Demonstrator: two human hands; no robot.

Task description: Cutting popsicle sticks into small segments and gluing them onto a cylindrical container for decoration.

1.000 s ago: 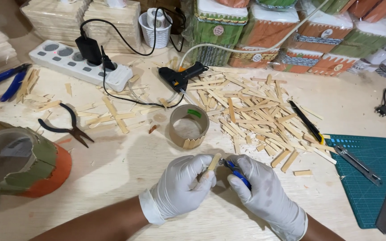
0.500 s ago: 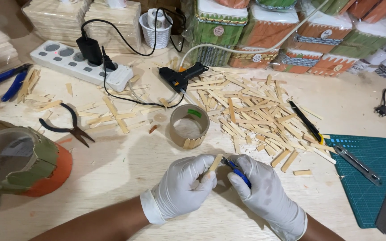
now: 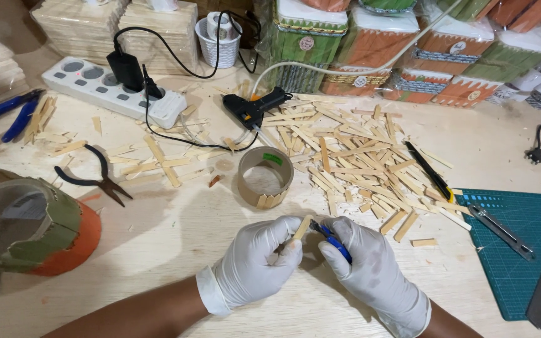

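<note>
From the head view, both hands wear white rubber gloves and meet low on the pale wooden counter (image 3: 176, 231). The left hand (image 3: 255, 266) is closed on a short flat pale wooden stick (image 3: 302, 228), pinching it between thumb and fingers so it stands tilted. The right hand (image 3: 367, 272) is closed around a small blue-handled cutting tool (image 3: 333, 241), whose tip sits against the lower end of that stick. Just beyond the hands stands a low brown cardboard ring (image 3: 264, 177) with 3 or 4 stick pieces along its near wall. To the right of the ring spreads a loose heap of cut wooden sticks (image 3: 358, 163), and a black glue gun (image 3: 255, 107) lies at the heap's far left edge. A pair of black-handled pliers (image 3: 95, 178) lies to the left, well apart from the hands, and a green cutting mat (image 3: 521, 250) covers the counter's right edge.
</note>
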